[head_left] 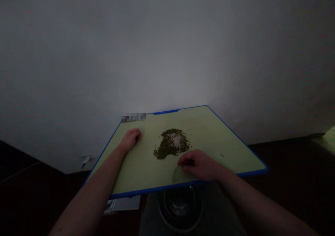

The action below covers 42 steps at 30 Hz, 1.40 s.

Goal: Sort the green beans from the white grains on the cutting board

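- Grains, small and greenish-brown, lie in a loose pile (pixel 167 148) on a pale board (pixel 146 175) with a blue edge; I take this pile as my landmark. Strays are scattered around its margin.
- Inside the pile, toward its far right, I see a whitish patch (pixel 176 140); at this light I cannot tell whether it is other grains or bare board.
- On the near side of the pile, just to its right, sits a clear round dish (pixel 173 176), partly under the hand. I can follow only part of its faint rim, so its contents I cannot tell.
- Right hand (pixel 201 164): over that dish, close to the pile's near right margin. Its fingers are bent with a narrow gap to the thumb; whether they grip the dish or anything else I cannot tell from here.
- Left hand (pixel 129 140): left of the pile and apart from it, at the board. Its fingers are curled in loosely, and I cannot tell if anything is inside them.
- Well below the pile, past the board's near edge, I have a dark, shiny bowl (pixel 180 219). Reflections cross its inside; what it holds is too dim for me to tell.
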{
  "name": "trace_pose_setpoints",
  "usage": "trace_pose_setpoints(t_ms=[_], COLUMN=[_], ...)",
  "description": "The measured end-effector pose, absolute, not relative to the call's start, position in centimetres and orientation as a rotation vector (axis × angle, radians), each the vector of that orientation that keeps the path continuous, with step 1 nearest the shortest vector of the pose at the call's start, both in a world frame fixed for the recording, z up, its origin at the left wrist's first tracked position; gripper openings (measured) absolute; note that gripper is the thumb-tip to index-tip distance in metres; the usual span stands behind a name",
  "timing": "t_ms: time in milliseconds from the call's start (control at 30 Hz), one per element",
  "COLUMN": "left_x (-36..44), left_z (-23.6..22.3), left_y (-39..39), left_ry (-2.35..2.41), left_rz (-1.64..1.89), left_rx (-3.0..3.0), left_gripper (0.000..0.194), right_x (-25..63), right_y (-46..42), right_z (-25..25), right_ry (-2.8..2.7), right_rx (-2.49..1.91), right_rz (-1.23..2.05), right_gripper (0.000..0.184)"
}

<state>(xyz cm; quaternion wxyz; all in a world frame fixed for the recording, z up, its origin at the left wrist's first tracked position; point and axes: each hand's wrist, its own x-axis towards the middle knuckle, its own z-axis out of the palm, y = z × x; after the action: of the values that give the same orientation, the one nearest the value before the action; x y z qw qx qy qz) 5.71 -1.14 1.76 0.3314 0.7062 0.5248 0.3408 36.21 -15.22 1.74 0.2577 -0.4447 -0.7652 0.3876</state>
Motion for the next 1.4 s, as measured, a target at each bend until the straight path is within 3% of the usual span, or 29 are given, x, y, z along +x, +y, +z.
trace_pose_setpoints(t_ms=[233,533,867,1100,1400], left_x=[4.7,4.3,4.3,4.6,4.5], left_z=[1.8,1.4,-1.4,-2.1,-2.1], left_y=[-2.6,-4.7,-3.5,-4.0,-4.1], left_ry=[1.362,1.41,1.383,1.484,1.599], left_rz=[0.903,0.977,0.966,1.147,0.953], left_rx=[1.872,1.919,1.694,1.664,1.993], left_gripper=[0.028,0.026,0.02,0.021,0.025], right_x=[39.8,40.7,40.8,40.6,40.3], right_y=[-14.5,-14.6,-14.9,-14.1,-13.6], right_z=[2.3,-1.0,-3.4,-4.0,-4.3], right_ry=[-1.849,-1.745,-1.668,-1.602,-1.513], right_rx=[-1.354,-1.411,-1.361,-1.316,-1.209], right_rz=[0.856,0.654,0.759,0.807,0.698], right_gripper=[0.025,0.024,0.026,0.025,0.023])
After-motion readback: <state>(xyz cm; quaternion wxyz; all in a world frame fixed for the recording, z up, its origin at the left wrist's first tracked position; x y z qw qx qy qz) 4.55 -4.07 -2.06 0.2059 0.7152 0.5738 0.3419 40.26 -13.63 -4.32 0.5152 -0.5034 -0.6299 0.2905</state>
